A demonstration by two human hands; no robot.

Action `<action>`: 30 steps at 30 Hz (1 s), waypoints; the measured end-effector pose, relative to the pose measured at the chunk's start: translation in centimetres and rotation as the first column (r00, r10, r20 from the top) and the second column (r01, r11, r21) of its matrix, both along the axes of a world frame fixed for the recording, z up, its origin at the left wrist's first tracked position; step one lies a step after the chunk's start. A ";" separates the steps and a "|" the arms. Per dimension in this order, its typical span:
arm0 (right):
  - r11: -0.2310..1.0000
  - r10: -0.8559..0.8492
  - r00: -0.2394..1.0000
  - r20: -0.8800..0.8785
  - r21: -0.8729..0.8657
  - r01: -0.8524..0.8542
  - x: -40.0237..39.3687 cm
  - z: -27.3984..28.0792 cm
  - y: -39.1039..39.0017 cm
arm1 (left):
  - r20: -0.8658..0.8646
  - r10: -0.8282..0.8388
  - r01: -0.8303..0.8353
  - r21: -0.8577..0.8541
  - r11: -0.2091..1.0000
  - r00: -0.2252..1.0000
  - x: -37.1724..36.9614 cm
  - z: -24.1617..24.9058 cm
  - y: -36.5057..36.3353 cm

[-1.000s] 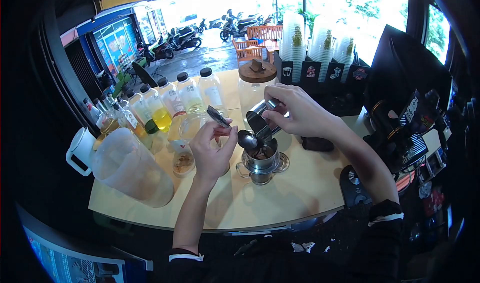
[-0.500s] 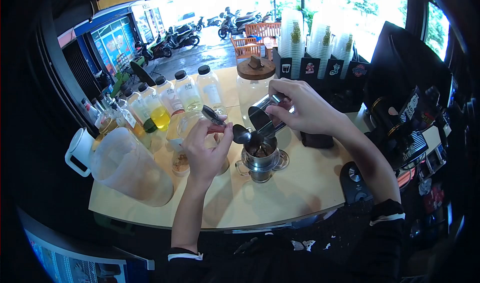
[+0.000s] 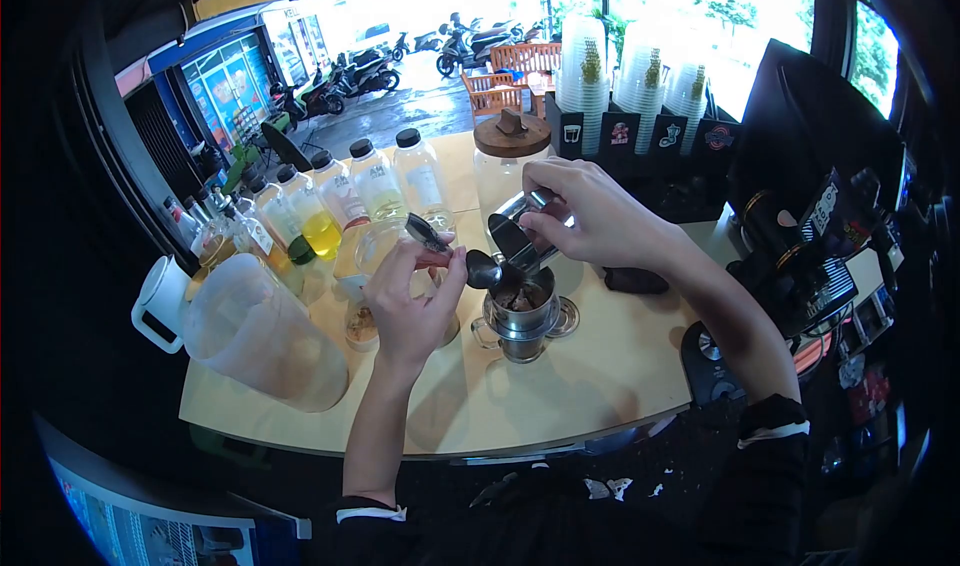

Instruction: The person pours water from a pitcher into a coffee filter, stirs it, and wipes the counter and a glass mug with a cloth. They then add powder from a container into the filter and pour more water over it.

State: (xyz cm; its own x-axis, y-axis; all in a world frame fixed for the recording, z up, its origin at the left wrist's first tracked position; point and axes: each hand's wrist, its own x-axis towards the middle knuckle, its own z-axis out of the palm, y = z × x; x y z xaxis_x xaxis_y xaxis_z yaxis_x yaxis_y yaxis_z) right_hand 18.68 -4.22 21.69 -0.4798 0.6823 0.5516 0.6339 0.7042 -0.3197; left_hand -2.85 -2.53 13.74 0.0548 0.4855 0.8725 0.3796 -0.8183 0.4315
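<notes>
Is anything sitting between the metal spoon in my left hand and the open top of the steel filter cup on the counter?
Nothing visible does. The left hand holds the metal spoon with its bowl right at the rim of the steel filter cup. The right hand tilts a small steel canister just above the cup, beside the spoon, not between them.

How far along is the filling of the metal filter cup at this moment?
Done: dark grounds already lie in the metal filter cup on the counter. In hand: the right hand tips a small steel container over it while the left hand holds a spoon at its mouth. Left: container not yet set down.
</notes>
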 end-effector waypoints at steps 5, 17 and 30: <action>1.000 -0.004 1.000 0.014 -0.005 0.004 0.3 -0.4 0.2 | -0.003 0.008 -0.008 0.033 0.999 1.000 0.3 0.3 -0.4; 0.998 -0.067 0.997 0.035 -0.007 0.068 1.5 -0.1 -0.7 | -0.015 0.016 -0.015 0.042 0.999 1.000 0.4 0.3 -0.4; 1.000 -0.003 0.999 0.043 0.006 0.003 -0.2 0.5 -0.9 | -0.078 0.069 -0.060 0.107 0.992 0.995 -0.3 0.3 -0.8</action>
State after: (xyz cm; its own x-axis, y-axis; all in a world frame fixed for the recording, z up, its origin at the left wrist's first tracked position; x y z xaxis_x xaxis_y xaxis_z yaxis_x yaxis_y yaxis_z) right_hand 18.53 -5.13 22.15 -0.5011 0.6806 0.5345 0.6490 0.7041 -0.2882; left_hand -3.17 -3.31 14.00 0.0997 0.3967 0.9125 0.4634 -0.8301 0.3102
